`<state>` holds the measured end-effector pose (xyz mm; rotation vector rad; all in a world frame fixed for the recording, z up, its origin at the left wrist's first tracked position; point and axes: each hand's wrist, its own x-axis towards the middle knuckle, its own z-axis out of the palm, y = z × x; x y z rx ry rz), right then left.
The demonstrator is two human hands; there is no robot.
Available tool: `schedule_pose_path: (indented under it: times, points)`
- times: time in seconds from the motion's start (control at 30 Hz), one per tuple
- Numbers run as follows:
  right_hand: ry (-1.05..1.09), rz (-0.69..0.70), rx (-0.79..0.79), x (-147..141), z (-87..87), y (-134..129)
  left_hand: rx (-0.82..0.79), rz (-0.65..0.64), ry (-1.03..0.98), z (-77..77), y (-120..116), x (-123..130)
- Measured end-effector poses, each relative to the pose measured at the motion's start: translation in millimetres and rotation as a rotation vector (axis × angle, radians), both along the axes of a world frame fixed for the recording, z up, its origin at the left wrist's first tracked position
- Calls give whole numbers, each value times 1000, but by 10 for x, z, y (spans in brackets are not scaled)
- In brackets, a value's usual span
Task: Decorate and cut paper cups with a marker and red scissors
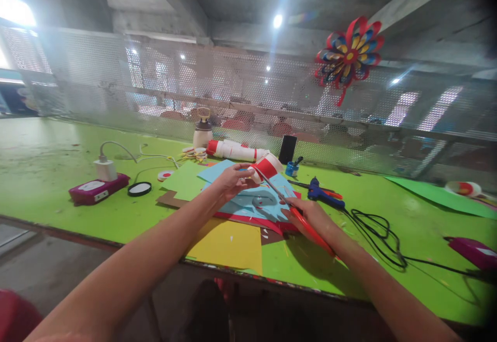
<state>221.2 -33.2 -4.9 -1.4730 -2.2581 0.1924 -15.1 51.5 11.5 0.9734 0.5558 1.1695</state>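
My left hand (235,180) is closed on the near left edge of a white cup with a red band (268,168), which lies tilted above light blue paper (248,201). My right hand (305,217) grips red-handled scissors (310,228). Their metal blades point up and left, with the tips at the cup's rim by my left fingers. Whether the blades touch the cup's wall is too small to tell. Yellow paper (233,243) lies at the table's front edge, with small white scraps on it.
A blue glue gun (324,194) with a looped black cable lies right of the papers. A purple power strip (97,189) with a white charger is at left. Behind stand a sprayer bottle (202,134), a phone (288,149) and a blue jar (292,169).
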Motion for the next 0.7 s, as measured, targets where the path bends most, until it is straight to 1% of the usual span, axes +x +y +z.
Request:
schedule_pose_path:
  times: [0.23,0.47,0.7]
  points:
    - [-48,-18,24,41,-67,51,9,10,17,-15,13,-11]
    - [-47,0,7,47,-28,32,54,33,18,-14,-3,-9]
    - [-41,-17,-4,16,-13,18,61,31,46,-26,-16,27]
